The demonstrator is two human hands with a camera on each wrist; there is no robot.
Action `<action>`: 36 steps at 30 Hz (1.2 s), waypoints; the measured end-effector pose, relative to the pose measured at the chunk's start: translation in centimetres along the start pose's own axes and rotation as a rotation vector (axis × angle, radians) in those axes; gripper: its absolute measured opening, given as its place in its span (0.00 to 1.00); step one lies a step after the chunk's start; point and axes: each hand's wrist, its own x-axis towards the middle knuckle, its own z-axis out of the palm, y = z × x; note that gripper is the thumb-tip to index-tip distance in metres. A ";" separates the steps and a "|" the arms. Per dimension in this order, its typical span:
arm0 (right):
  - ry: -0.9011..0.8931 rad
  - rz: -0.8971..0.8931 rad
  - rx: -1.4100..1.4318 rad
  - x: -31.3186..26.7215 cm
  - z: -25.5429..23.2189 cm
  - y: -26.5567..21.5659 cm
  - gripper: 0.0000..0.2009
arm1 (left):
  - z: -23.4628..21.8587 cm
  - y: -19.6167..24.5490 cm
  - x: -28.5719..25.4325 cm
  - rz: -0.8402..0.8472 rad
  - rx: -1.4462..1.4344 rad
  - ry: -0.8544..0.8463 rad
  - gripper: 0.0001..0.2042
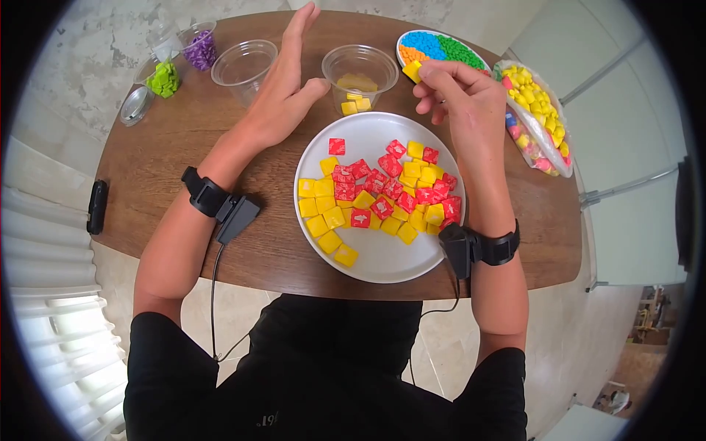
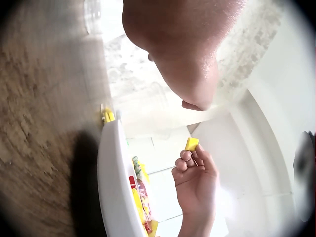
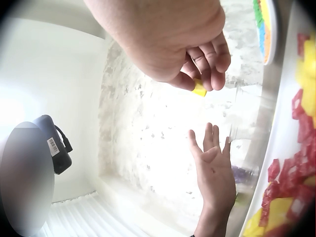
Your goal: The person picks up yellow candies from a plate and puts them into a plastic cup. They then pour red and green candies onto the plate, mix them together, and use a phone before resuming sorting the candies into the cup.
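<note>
Between thumb and fingertips, my right hand (image 1: 471, 99) pinches a yellow square candy (image 1: 412, 71), raised near the clear plastic cup (image 1: 360, 66) at the middle back. Several yellow pieces lie in the bottom of that cup. My left hand (image 1: 283, 95) is held up with its fingers straight, between that cup and a second clear cup (image 1: 239, 66); it holds nothing. In front of both hands, a white round plate (image 1: 316, 253) carries many yellow squares (image 1: 323, 206) and red wrapped squares (image 1: 360, 218). The right wrist view also shows the pinched yellow piece (image 3: 199, 89).
At the back left stand a cup of purple pieces (image 1: 200, 51), a cup with green pieces (image 1: 163, 79) and a round lid (image 1: 136, 105). A plate of blue, green and orange pieces (image 1: 434, 44) and a bag of yellow wrapped candies (image 1: 540, 103) lie at the right.
</note>
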 end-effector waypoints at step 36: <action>-0.131 0.311 0.289 -1.3 -0.7 1.1 0.12 | 3.5 -2.2 -0.9 -0.114 0.005 -0.086 0.45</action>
